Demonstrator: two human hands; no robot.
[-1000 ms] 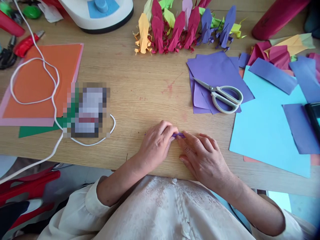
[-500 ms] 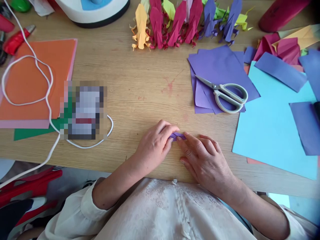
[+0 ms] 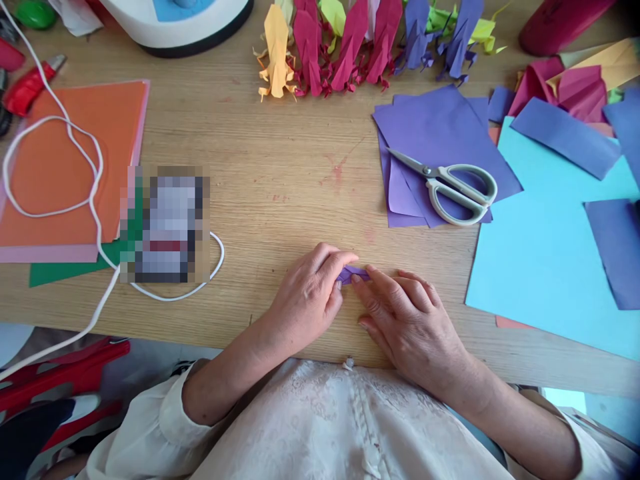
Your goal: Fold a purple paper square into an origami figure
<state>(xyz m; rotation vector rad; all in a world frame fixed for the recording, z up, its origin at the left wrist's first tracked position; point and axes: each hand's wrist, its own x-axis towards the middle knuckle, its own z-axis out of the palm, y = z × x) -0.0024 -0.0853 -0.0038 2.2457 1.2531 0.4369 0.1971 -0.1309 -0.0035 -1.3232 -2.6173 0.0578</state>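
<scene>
A small folded piece of purple paper point(image 3: 353, 274) lies near the front edge of the wooden table, between my two hands. My left hand point(image 3: 313, 293) pinches its left end, with the fingers bent over it. From the other side my right hand point(image 3: 407, 317) grips the right end with thumb and fingertips. Much of the paper is hidden under my fingers. Beyond the right hand, grey-handled scissors point(image 3: 445, 183) rest partly opened on a stack of purple paper sheets point(image 3: 450, 120).
Folded paper insects point(image 3: 350, 47) in several colours stand in a row at the back. Light-blue paper point(image 3: 540, 253) with purple pieces covers the right side. Orange paper point(image 3: 50, 160), a white cable point(image 3: 95, 173) and a blurred-out phone-like object point(image 3: 170, 227) lie left.
The view has shifted very slightly. Both hands stay on the folded purple paper in nearly the same pose.
</scene>
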